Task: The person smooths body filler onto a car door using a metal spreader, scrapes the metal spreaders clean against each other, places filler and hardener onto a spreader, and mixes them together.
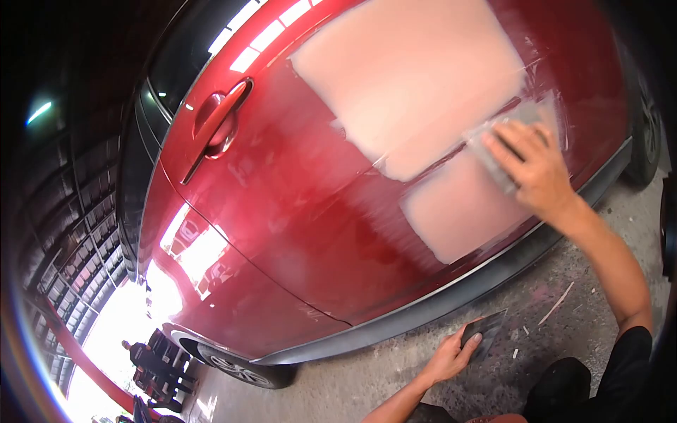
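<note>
The red car door (282, 197) fills the middle of the view, tilted, with a large pale filler patch (416, 77) and a smaller pinkish patch (465, 204) below it. My right hand (539, 166) is closed on a flat grey tool (493, 166), pressed against the panel at the right side of the smaller patch; motion blur hides its exact kind. Grey smears surround it. Low in the view, my left hand (451, 354) pinches a thin, dark, flat spreader (486, 334), held off the door above the floor.
A door handle (218, 130) sticks out at the upper left. The dark sill (395, 314) runs along the car's bottom, with a front wheel (243, 366) and another wheel (643, 127) at its ends. Debris lies on the concrete floor (564, 282). A person (151, 363) stands far off.
</note>
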`<action>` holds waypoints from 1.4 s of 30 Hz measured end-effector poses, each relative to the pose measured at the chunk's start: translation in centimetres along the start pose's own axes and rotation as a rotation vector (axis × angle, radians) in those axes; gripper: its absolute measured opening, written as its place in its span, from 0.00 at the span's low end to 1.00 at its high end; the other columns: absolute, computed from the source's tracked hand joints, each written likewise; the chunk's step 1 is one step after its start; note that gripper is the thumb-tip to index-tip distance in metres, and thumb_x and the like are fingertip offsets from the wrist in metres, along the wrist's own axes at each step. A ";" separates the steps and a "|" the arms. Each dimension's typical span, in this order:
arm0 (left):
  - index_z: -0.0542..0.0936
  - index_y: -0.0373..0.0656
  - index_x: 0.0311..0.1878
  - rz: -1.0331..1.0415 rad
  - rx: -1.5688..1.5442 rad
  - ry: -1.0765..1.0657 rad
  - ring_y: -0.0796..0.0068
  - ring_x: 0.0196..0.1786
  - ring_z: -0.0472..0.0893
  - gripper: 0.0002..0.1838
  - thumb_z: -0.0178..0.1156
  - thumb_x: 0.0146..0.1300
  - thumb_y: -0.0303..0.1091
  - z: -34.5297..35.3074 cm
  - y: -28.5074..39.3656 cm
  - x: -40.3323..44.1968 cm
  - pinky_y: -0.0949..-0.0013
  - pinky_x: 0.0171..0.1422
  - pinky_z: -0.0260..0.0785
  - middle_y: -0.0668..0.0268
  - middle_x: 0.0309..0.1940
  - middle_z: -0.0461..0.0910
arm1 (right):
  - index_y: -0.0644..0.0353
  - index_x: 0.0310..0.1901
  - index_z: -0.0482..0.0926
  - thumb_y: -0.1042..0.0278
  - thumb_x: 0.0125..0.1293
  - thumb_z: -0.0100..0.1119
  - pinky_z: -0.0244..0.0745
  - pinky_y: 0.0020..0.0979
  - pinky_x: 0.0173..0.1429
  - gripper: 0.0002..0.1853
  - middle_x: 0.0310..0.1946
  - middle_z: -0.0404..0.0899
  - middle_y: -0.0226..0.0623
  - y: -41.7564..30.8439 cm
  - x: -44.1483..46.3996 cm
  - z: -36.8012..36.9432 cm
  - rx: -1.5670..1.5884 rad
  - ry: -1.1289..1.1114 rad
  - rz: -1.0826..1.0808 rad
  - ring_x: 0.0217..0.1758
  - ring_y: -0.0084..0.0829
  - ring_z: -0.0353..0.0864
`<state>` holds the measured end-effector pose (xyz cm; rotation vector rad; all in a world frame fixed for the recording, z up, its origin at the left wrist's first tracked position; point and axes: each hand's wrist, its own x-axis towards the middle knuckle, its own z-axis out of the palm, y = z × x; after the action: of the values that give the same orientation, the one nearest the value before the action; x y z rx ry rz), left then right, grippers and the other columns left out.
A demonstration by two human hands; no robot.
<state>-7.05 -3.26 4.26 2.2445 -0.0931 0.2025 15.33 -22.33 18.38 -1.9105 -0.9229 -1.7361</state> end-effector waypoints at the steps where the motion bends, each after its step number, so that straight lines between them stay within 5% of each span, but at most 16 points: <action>1: 0.67 0.45 0.64 0.002 0.010 -0.005 0.70 0.22 0.72 0.21 0.49 0.72 0.40 -0.1 0.2 0.0 0.64 0.30 0.66 0.56 0.20 0.74 | 0.52 0.57 0.76 0.75 0.54 0.56 0.60 0.42 0.62 0.25 0.57 0.73 0.36 1.5 -0.3 0.4 -0.003 0.005 0.009 0.61 0.33 0.70; 3: 0.68 0.46 0.64 -0.222 0.099 -0.087 0.71 0.24 0.75 0.23 0.50 0.71 0.46 -0.2 0.7 0.4 0.65 0.34 0.68 0.58 0.21 0.76 | 0.52 0.57 0.76 0.79 0.56 0.53 0.61 0.40 0.63 0.25 0.58 0.72 0.35 4.0 -0.4 1.1 -0.078 0.064 0.005 0.62 0.34 0.70; 15: 0.67 0.49 0.65 -0.174 0.051 -0.088 0.70 0.21 0.72 0.22 0.50 0.71 0.44 1.7 -2.1 1.7 0.66 0.30 0.66 0.58 0.18 0.72 | 0.49 0.58 0.75 0.72 0.56 0.57 0.61 0.39 0.64 0.25 0.59 0.72 0.31 5.8 0.5 5.1 -0.013 0.126 -0.012 0.62 0.32 0.70; 20: 0.67 0.48 0.65 -0.143 0.106 -0.102 0.74 0.22 0.71 0.22 0.49 0.72 0.44 1.7 -2.5 1.6 0.67 0.31 0.65 0.60 0.19 0.72 | 0.50 0.60 0.74 0.72 0.55 0.59 0.61 0.39 0.64 0.27 0.59 0.72 0.33 6.6 -1.5 2.3 0.057 -0.007 -0.005 0.62 0.33 0.70; 22: 0.67 0.48 0.65 -0.108 0.084 -0.086 0.75 0.23 0.71 0.22 0.49 0.72 0.44 1.6 -1.5 1.8 0.68 0.32 0.66 0.59 0.20 0.73 | 0.53 0.60 0.73 0.80 0.53 0.54 0.62 0.39 0.64 0.29 0.58 0.72 0.35 7.4 -1.1 1.8 0.046 0.162 0.199 0.61 0.37 0.70; 24: 0.67 0.47 0.64 -0.286 0.178 -0.180 0.74 0.27 0.73 0.22 0.50 0.72 0.44 0.7 -0.4 1.7 0.68 0.36 0.68 0.58 0.24 0.76 | 0.54 0.60 0.73 0.83 0.50 0.51 0.63 0.39 0.64 0.31 0.57 0.72 0.36 8.5 0.1 2.4 0.087 0.144 0.351 0.60 0.38 0.70; 26: 0.67 0.47 0.64 -0.232 0.118 -0.133 0.74 0.27 0.74 0.22 0.50 0.72 0.44 0.8 -0.7 1.3 0.68 0.37 0.69 0.57 0.25 0.76 | 0.56 0.60 0.72 0.86 0.44 0.45 0.63 0.37 0.62 0.36 0.56 0.72 0.39 8.0 1.1 3.1 0.134 0.086 0.555 0.58 0.40 0.70; 33: 0.69 0.47 0.63 -0.171 0.116 -0.022 0.71 0.25 0.74 0.22 0.51 0.71 0.45 0.7 -1.5 1.4 0.68 0.35 0.68 0.57 0.24 0.76 | 0.56 0.57 0.74 0.84 0.46 0.51 0.63 0.40 0.60 0.31 0.55 0.73 0.38 0.6 0.5 3.4 0.156 0.078 0.227 0.60 0.37 0.70; 39: 0.67 0.46 0.64 -0.188 0.132 -0.112 0.63 0.21 0.75 0.23 0.50 0.71 0.44 0.6 -0.4 1.4 0.63 0.29 0.64 0.52 0.21 0.76 | 0.55 0.55 0.77 0.78 0.51 0.57 0.63 0.41 0.60 0.26 0.55 0.74 0.35 3.6 -1.2 0.6 0.121 -0.031 -0.011 0.60 0.34 0.71; 42: 0.68 0.46 0.64 -0.156 0.169 -0.028 0.71 0.18 0.73 0.24 0.51 0.70 0.47 1.2 -0.7 1.4 0.66 0.26 0.64 0.57 0.16 0.72 | 0.52 0.56 0.77 0.77 0.53 0.57 0.62 0.40 0.62 0.25 0.57 0.74 0.33 7.3 -2.1 0.6 -0.059 0.085 0.032 0.61 0.32 0.70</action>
<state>-5.39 -3.81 3.25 2.4110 0.0875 0.0969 20.82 -27.47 17.19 -1.8613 -0.8147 -1.8296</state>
